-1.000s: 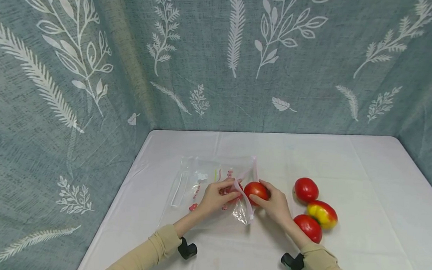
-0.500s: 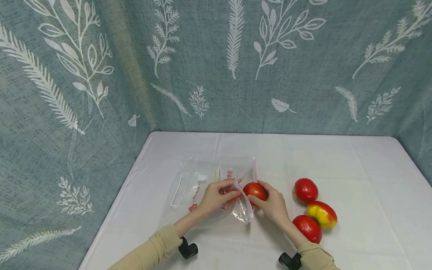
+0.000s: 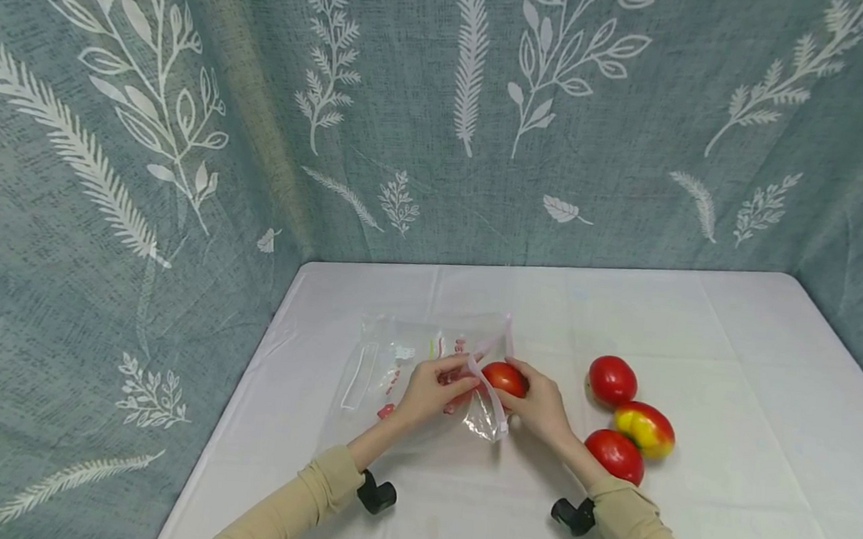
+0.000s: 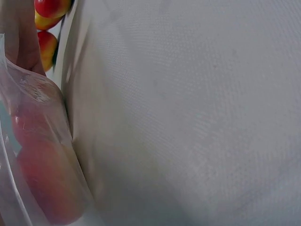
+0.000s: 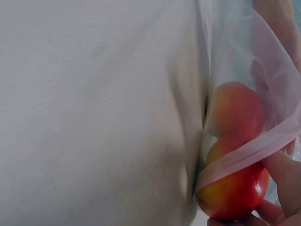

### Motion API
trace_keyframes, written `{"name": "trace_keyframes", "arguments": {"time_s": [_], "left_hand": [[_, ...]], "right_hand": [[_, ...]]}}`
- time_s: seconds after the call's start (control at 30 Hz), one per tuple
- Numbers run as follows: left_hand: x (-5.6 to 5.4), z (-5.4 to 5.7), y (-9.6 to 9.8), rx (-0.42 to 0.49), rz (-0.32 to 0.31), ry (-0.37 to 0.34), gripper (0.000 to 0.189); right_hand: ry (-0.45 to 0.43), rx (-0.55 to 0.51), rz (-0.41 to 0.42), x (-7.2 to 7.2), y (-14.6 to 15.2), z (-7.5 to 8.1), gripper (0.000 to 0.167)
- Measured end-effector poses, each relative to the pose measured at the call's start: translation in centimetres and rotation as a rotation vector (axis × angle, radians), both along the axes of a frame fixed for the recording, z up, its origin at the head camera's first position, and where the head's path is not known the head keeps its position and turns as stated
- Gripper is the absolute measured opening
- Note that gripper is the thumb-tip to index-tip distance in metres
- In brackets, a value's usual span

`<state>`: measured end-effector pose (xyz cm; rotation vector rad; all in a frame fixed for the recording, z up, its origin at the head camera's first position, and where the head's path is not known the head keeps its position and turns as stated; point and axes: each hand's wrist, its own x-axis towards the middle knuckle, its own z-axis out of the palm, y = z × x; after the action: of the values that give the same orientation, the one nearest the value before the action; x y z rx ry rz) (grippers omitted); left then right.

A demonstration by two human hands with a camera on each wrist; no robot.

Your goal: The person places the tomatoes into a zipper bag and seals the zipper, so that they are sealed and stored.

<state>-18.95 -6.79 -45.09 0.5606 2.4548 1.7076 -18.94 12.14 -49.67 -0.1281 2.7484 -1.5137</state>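
A clear zip bag (image 3: 396,342) with red print lies on the table, its mouth facing right. My left hand (image 3: 429,388) pinches the bag's pink zip edge and holds the mouth apart. My right hand (image 3: 540,404) grips a round red-and-yellow fruit (image 3: 504,378), apple-like in shape, partly inside the bag's mouth. In the right wrist view the pink zip strip (image 5: 249,153) crosses this fruit, and another fruit (image 5: 237,113) sits deeper in the bag, touching it. Through the plastic in the left wrist view, a reddish fruit (image 4: 51,183) also shows.
Right of my right hand lie a red fruit (image 3: 612,381), a red-and-yellow fruit (image 3: 644,429) and another red fruit (image 3: 615,455), grouped close together. They rest on a white-covered table (image 3: 751,425). A blue-green leaf-patterned curtain (image 3: 427,119) hangs behind and beside it.
My right hand has moved slightly left, carrying its fruit further into the bag's mouth. The left hand and the loose fruits have stayed about where they were.
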Motion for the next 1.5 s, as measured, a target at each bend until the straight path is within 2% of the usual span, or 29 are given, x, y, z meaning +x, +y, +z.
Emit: {"name": "trace_keyframes", "arguments": {"time_s": [0.17,0.4,0.63,0.93,1.3,1.5], "left_hand": [[0.1,0.3,0.0,-0.02,0.001,0.013,0.036],[0.1,0.5,0.0,-0.003,-0.01,0.0,0.037],[0.1,0.4,0.1,0.008,-0.032,0.002,0.038],[0.1,0.3,-0.1,-0.002,0.003,-0.015,0.039],[-0.1,0.1,-0.3,0.062,-0.039,-0.063,0.039],[-0.1,0.1,-0.3,0.081,-0.041,-0.078,0.039]], "right_hand": [[0.024,-0.005,0.004,-0.1,-0.4,-0.1,0.055],[0.044,0.004,0.035,-0.5,-0.9,-0.5,0.058],[0.062,0.019,0.05,-0.4,-1.1,-0.3,0.058],[0.005,-0.033,0.11,-0.4,-0.5,-0.2,0.059],[-0.071,-0.057,0.104,0.0,1.0,-0.4,0.059],[-0.055,-0.093,0.105,-0.1,1.0,-0.7,0.056]]}}
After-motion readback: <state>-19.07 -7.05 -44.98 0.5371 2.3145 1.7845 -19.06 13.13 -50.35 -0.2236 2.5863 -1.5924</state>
